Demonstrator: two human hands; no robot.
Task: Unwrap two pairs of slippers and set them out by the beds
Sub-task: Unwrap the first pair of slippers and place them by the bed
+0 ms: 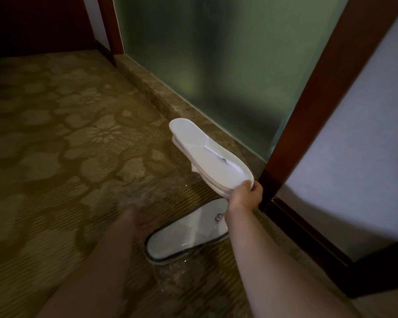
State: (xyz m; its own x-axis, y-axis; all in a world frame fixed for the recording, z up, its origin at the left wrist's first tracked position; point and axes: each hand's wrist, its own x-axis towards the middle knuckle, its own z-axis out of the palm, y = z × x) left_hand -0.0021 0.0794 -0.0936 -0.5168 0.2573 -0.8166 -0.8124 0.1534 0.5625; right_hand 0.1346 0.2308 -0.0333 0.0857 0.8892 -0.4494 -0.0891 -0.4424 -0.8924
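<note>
My right hand [245,197] grips the near end of a stacked pair of white slippers [207,154], held flat in the air above the carpet, pointing away toward the glass wall. Below it on the carpet lies a second pair of white slippers [189,235] with a dark rim and a small logo, inside a clear plastic wrapper [170,274]. My left hand [138,220] is blurred, low over the carpet just left of the wrapped pair. A thin clear plastic film [147,193] seems to trail from it, but the blur hides the grip.
Patterned olive carpet [55,145] covers the floor. A frosted green glass wall [216,53] on a marble sill [170,106] stands ahead. A dark red wooden frame [308,111] and a pale wall panel [354,145] are at the right.
</note>
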